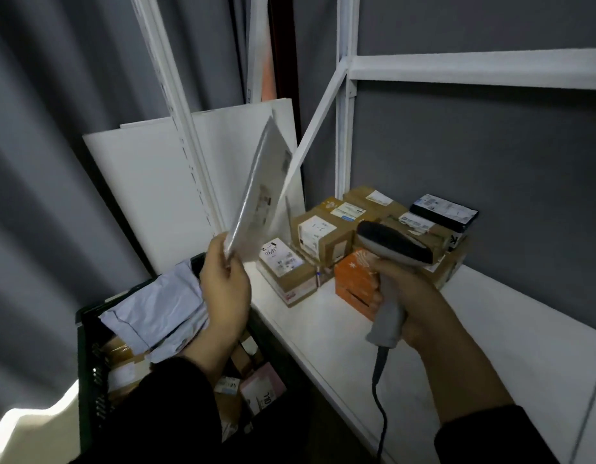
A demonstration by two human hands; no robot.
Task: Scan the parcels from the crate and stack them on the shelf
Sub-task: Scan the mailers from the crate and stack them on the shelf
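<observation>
My left hand (224, 286) pinches the lower corner of a flat grey mailer parcel (259, 192) and holds it upright above the crate, its label side facing right. My right hand (407, 296) grips a grey handheld barcode scanner (392, 262) by its handle, the dark head pointing left toward the mailer. The black crate (89, 373) sits low at the left with a pale plastic mailer (159, 313) and several small boxes inside. On the white shelf (423, 356) stand several cardboard parcels (323, 236), an orange box (353, 279) and a black parcel (444, 212).
White boards (149, 182) lean against the grey wall behind the crate. White shelf uprights (345, 128) and a diagonal brace frame the shelf's left end. The scanner's cable (380, 413) hangs down over the shelf's front edge. An upper shelf rail (474, 70) runs overhead.
</observation>
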